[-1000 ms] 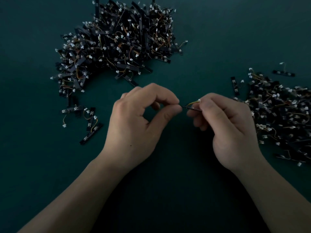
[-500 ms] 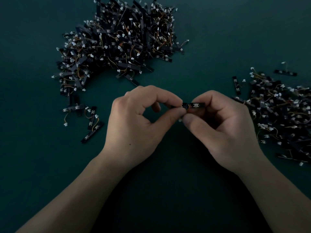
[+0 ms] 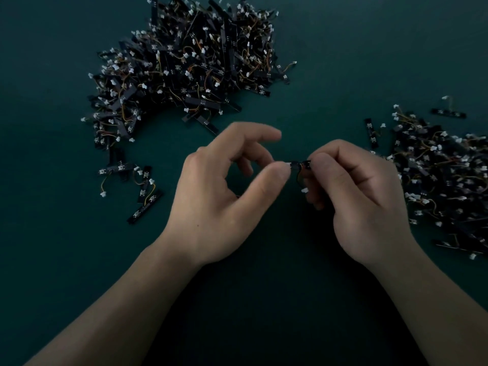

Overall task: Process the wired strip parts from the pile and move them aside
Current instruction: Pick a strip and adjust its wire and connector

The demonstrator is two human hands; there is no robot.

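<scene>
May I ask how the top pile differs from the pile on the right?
The top pile is heaped thickly; the right pile lies flatter and looser. The top pile is almost wholly in view; the right pile runs off the frame's edge. Both hold black strips with wires and white connectors.

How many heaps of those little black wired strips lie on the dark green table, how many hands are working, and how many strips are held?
Heaps of black wired strips with white plugs: 2 (large heap top left, smaller heap right)
Bare hands: 2 (left hand, right hand)
Black strip pinched between both hands: 1 (held strip)
Total: 5
</scene>
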